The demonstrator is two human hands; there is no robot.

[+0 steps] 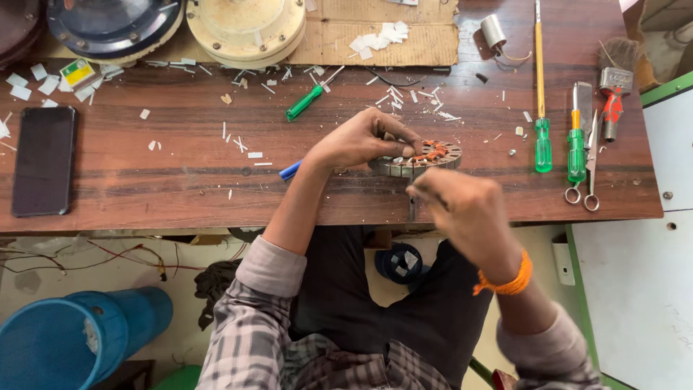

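A dark brown wooden worktop (180, 180) is strewn with small white paper scraps (238, 144); a black phone (43, 160) is laid at its left; two green-handled screwdrivers (543, 141), scissors (590, 170) and a round slotted metal stator core (422, 159) are set towards the right.

- Two hands at work: left hand (361, 139) and right hand (462, 209)
- One slotted metal stator ring (422, 159) with copper winding
- Three green-handled screwdrivers (543, 144)
- One pair of scissors (588, 170)
- One black phone (43, 160)
- One blue bucket (72, 339)
- Two round motor housings (245, 29) at the far edge
- One orange wristband (509, 283)
- Countless white paper scraps (379, 40)
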